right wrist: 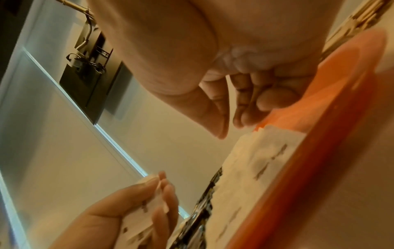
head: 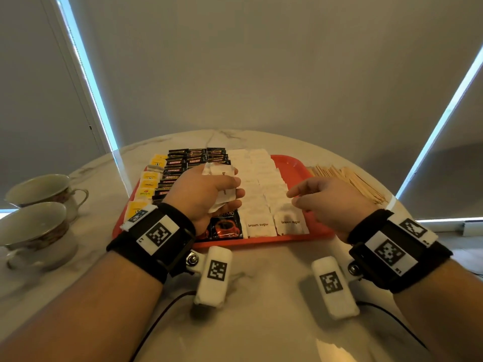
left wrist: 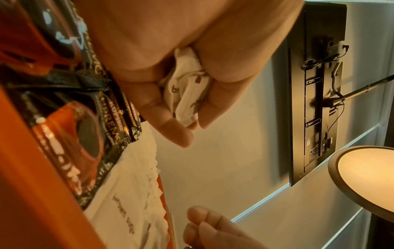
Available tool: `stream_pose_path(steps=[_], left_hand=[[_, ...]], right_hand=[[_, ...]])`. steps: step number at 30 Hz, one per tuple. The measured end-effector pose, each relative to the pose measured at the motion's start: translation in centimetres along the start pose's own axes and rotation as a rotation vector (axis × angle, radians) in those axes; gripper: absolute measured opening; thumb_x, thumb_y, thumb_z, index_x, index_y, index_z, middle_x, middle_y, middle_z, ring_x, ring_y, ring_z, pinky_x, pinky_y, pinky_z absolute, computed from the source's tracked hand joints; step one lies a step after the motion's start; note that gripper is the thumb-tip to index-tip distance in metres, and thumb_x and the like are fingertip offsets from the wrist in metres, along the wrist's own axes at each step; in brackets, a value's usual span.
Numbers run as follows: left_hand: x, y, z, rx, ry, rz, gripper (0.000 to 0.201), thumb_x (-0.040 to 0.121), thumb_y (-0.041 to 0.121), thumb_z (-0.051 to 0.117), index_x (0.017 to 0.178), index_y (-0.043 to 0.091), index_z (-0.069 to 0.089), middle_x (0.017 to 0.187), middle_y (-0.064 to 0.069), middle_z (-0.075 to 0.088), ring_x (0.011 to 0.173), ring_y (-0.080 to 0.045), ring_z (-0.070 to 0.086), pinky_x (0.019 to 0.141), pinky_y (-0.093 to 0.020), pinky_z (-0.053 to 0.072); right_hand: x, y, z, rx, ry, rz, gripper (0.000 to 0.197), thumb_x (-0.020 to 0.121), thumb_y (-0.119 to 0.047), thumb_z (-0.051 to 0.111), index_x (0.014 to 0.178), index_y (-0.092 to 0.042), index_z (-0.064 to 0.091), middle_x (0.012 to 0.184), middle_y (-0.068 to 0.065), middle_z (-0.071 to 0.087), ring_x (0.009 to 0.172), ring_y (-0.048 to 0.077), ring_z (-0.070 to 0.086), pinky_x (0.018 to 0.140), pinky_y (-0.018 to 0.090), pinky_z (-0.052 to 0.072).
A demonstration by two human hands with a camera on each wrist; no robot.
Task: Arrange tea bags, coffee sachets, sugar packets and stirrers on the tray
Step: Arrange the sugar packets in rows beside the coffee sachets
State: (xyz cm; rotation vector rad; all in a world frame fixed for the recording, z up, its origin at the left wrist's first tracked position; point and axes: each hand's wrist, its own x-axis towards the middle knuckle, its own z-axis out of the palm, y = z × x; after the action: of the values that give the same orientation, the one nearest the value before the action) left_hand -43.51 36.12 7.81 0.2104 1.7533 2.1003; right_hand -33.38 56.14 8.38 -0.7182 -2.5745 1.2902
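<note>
Grip-wise, the left hand is bunched round a crumpled wad of sugar packets, held above the coffee sachets on the red tray. Right hand is empty, fingers loosely curled, hovering just over the near end of the sugar rows.

What could go wrong, imo: that wad looks squashed rather than stacked, so pulling one out could drag a couple more loose and drop them onto the sachets. Also the rows overlap like shingles, so a clumsy fingertip could shove a whole line crooked. The stirrers sit on the bench right of the tray, not on it yet; sliding the tray would probably scatter them. Tea bags along the left edge look safe.
</note>
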Motion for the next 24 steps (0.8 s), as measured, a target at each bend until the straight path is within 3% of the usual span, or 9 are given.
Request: stream_pose_path(steps=[4,6,11,15,19,20,22,23,24], left_hand=[[0.1,-0.1,0.1,0.014,0.001,-0.010,0.020,0.092,0.000,0.073,0.109,0.011,0.070,0.106,-0.016,0.073,0.087,-0.025,0.076,0.063,-0.032,0.063],[0.1,-0.1,0.1,0.017,0.004,-0.009,0.021,0.092,0.000,0.073,0.109,0.011,0.070,0.107,-0.016,0.073,0.087,-0.025,0.076,0.064,-0.033,0.063],[0.2,-0.2,0.0,0.006,0.022,-0.010,0.023,0.091,0.000,0.073,0.112,0.008,0.070,0.110,-0.020,0.073,0.085,-0.025,0.076,0.062,-0.032,0.061],[0.2,-0.3,0.1,0.010,0.028,-0.021,0.020,0.093,0.002,0.072,0.111,0.008,0.070,0.109,-0.018,0.074,0.085,-0.024,0.077,0.063,-0.032,0.062],[0.2,-0.3,0.1,0.002,0.034,-0.019,0.014,0.094,0.002,0.069,0.106,0.009,0.070,0.106,-0.017,0.073,0.087,-0.025,0.076,0.068,-0.034,0.065],[0.1,-0.2,0.1,-0.002,0.035,-0.019,0.013,0.094,0.002,0.069,0.105,0.010,0.070,0.104,-0.016,0.073,0.087,-0.025,0.076,0.069,-0.034,0.065],[0.2,-0.2,0.1,-0.007,0.039,-0.021,0.013,0.094,0.002,0.068,0.105,0.010,0.070,0.101,-0.014,0.073,0.086,-0.024,0.076,0.068,-0.034,0.065],[0.2,-0.2,0.1,-0.007,0.043,-0.022,0.014,0.094,0.002,0.068,0.106,0.009,0.070,0.101,-0.014,0.073,0.086,-0.024,0.076,0.067,-0.033,0.065],[0.2,-0.3,0.1,-0.008,0.047,-0.023,0.015,0.094,0.002,0.068,0.107,0.009,0.070,0.101,-0.014,0.073,0.085,-0.024,0.076,0.066,-0.033,0.065]], right_hand=[[-0.4,-0.4,0.8,0.161,-0.180,0.096,0.013,0.095,-0.005,0.063,0.097,-0.009,0.075,0.094,0.014,0.076,0.074,0.019,0.067,0.081,0.039,0.060],[0.0,-0.1,0.7,0.216,-0.163,0.099,0.013,0.097,-0.004,0.062,0.099,-0.007,0.074,0.097,0.016,0.076,0.077,0.023,0.070,0.087,0.043,0.059],[1.7,0.4,0.7,0.462,0.077,0.098,0.009,0.092,-0.030,0.065,0.094,-0.028,0.074,0.109,-0.004,0.072,0.108,0.023,0.066,0.099,0.049,0.054],[2.6,1.0,1.8,0.650,-0.019,0.175,0.006,0.096,-0.039,0.062,0.103,-0.038,0.062,0.119,-0.007,0.064,0.119,0.021,0.057,0.110,0.049,0.042],[2.1,0.7,2.0,0.707,-0.080,0.184,0.045,0.102,-0.038,0.053,0.145,-0.024,0.049,0.141,0.000,0.055,0.132,0.019,0.048,0.094,0.033,0.039],[1.9,0.7,2.0,0.720,-0.087,0.183,0.044,0.103,-0.038,0.051,0.145,-0.023,0.049,0.140,-0.001,0.056,0.131,0.018,0.050,0.089,0.029,0.039],[2.1,0.9,2.1,0.730,-0.080,0.189,0.038,0.105,-0.038,0.048,0.140,-0.024,0.052,0.121,-0.004,0.063,0.111,0.012,0.058,0.083,0.026,0.041],[2.4,1.0,2.1,0.717,-0.071,0.188,0.040,0.105,-0.039,0.047,0.141,-0.023,0.052,0.121,-0.003,0.063,0.106,0.011,0.057,0.087,0.027,0.042],[2.7,1.0,2.1,0.701,-0.060,0.177,0.045,0.104,-0.042,0.048,0.144,-0.020,0.049,0.132,0.000,0.060,0.112,0.013,0.055,0.095,0.030,0.041]])
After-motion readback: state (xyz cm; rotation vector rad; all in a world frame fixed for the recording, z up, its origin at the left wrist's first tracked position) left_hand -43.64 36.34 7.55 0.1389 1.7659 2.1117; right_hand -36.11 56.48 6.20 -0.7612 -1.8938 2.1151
